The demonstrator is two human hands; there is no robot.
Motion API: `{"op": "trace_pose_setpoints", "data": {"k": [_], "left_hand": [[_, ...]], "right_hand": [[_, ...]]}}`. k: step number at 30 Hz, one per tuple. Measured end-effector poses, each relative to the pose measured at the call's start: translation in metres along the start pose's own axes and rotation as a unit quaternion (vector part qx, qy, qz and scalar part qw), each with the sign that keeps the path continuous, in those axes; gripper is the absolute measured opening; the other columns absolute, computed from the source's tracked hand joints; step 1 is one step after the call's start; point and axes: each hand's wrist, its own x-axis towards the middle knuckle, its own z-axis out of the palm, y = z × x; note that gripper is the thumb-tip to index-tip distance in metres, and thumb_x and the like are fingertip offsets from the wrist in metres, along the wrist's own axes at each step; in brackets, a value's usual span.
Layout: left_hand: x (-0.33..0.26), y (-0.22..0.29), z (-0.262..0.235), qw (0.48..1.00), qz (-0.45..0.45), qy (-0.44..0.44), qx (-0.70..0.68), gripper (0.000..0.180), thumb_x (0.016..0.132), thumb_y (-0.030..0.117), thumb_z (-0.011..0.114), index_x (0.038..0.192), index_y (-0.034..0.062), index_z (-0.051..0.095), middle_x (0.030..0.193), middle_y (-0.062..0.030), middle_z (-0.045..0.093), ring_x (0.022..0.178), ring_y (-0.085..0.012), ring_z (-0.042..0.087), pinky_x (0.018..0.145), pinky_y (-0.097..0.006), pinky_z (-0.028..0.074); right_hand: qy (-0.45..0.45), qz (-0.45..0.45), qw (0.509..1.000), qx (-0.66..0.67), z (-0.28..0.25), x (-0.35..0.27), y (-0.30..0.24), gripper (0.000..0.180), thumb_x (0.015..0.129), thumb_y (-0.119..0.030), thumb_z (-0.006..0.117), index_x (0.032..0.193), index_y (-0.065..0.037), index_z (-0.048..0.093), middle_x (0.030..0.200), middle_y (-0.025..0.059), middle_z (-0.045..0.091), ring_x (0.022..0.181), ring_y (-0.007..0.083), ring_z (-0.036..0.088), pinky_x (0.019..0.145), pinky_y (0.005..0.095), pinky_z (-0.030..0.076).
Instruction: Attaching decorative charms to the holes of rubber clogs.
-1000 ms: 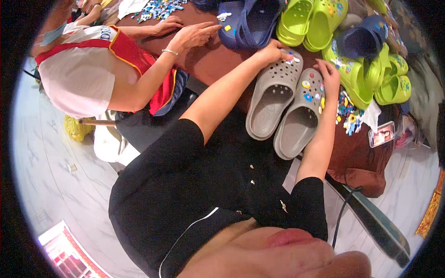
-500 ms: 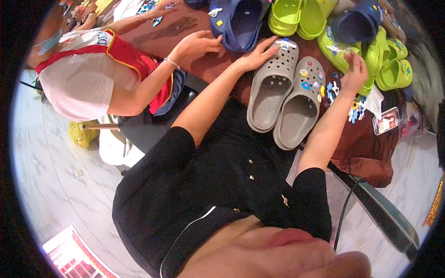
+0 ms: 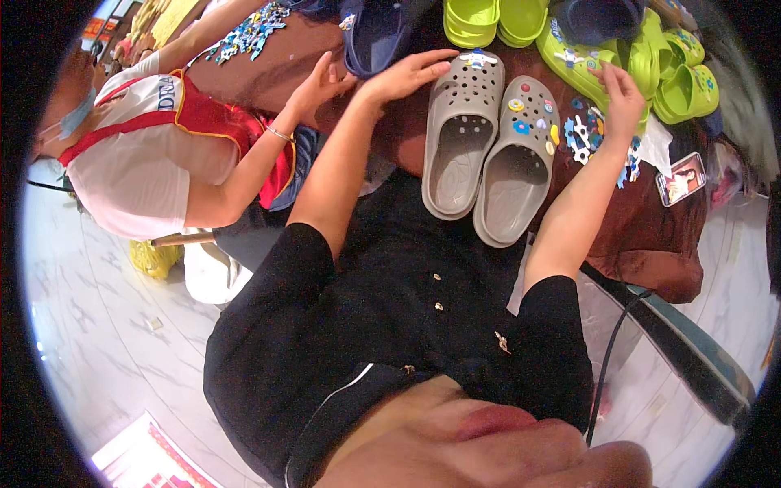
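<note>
A pair of grey clogs stands side by side before me, toes pointing away. The left clog (image 3: 460, 134) has one white-and-blue charm (image 3: 478, 59) at its toe; several colourful charms dot the right clog (image 3: 516, 175). My left hand (image 3: 404, 80) lies with fingers stretched out, their tips at the left clog's toe edge. Over on the right, my right hand (image 3: 623, 99) is raised with thumb and fingers pinched together beside a lime green clog (image 3: 567, 65). What sits in that pinch, if anything, is too small to name. Loose charms (image 3: 584, 132) lie between this hand and the grey pair.
Dark blue clogs (image 3: 376, 41) and more lime green clogs (image 3: 472, 20) line the far side of the brown-covered table (image 3: 651, 244). A phone (image 3: 682, 179) lies at right. At left, a co-worker's hand (image 3: 319, 88) reaches in near a charm pile (image 3: 250, 34).
My left hand has drawn back slightly left from the clog's charm. My right fingers have closed into a tighter pinch. The whole view has shifted a little.
</note>
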Motion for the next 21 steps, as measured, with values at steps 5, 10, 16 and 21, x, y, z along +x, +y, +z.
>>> {"op": "trace_pose_setpoints", "data": {"k": [5,10,16,21], "left_hand": [[-0.004,-0.005,-0.022,0.999,-0.037,-0.027,0.018,0.058,0.102,0.044,0.048,0.146,0.0062,0.043,0.139,-0.0113,0.054,0.129,-0.0215,0.047,0.109,-0.034,0.035],[-0.02,-0.009,0.007,0.997,0.02,0.056,0.054,0.056,0.102,0.037,0.05,0.144,0.0018,0.043,0.14,-0.0152,0.053,0.131,-0.023,0.046,0.11,-0.034,0.034],[-0.049,0.01,0.046,0.978,0.022,0.199,0.054,0.051,0.096,0.029,0.061,0.136,-0.0006,0.05,0.123,-0.0231,0.062,0.115,-0.0325,0.06,0.096,-0.039,0.046],[-0.063,0.014,0.044,0.957,0.078,0.249,0.127,0.046,0.094,0.029,0.062,0.129,-0.0001,0.056,0.118,-0.0217,0.063,0.11,-0.0357,0.06,0.095,-0.041,0.047]], "right_hand": [[-0.144,0.04,0.966,-0.21,0.001,-0.019,-0.026,0.024,0.09,-0.013,0.066,0.109,0.001,0.069,0.093,0.0099,0.072,0.086,0.0136,0.065,0.08,0.0279,0.048],[-0.222,0.068,0.863,-0.449,-0.006,-0.077,-0.054,0.03,0.08,-0.006,0.069,0.11,-0.001,0.068,0.094,0.0178,0.07,0.084,0.0239,0.066,0.076,0.0339,0.051],[-0.225,0.007,0.869,-0.441,-0.014,-0.12,-0.028,0.026,0.076,-0.009,0.074,0.101,-0.002,0.068,0.098,0.0183,0.065,0.096,0.0363,0.06,0.086,0.0434,0.046],[-0.219,-0.026,0.852,-0.475,-0.003,-0.118,-0.029,0.02,0.079,-0.009,0.071,0.097,-0.002,0.066,0.096,0.0176,0.063,0.095,0.0368,0.059,0.084,0.044,0.046]]}}
